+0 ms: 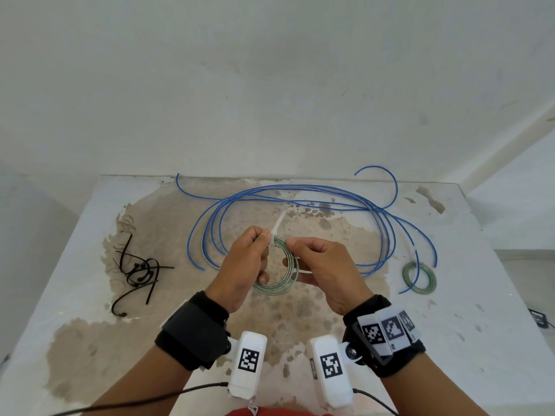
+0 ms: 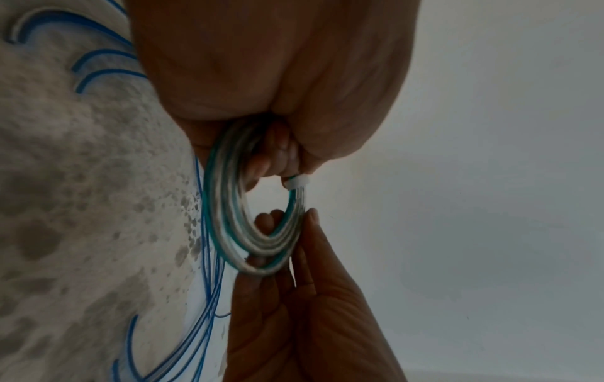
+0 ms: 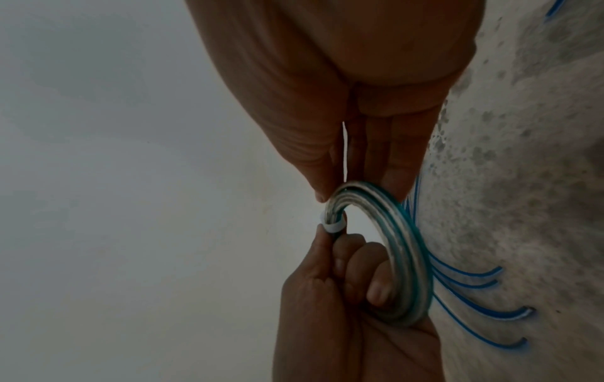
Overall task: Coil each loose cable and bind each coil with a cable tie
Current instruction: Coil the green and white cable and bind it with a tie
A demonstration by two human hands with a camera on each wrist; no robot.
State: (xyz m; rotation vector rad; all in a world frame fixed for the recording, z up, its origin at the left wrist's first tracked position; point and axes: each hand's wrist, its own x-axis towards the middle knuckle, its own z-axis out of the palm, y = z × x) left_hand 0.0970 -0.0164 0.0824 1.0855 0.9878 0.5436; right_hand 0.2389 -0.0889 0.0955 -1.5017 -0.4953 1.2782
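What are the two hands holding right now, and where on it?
Both hold the green coil: left hand at its white cable tie, right hand pinching the top strands beside it.

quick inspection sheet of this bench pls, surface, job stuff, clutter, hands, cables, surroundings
surface: white table, paint worn to brown patches
job's things: green coil held up, white cable tie looped round it; second green coil lies to the right
clutter: black cable ties piled left
hands: left hand grips coil at the tie; right hand pinches coil
cables: blue cable sprawled loose
surroundings: white wall; dark object on floor, right
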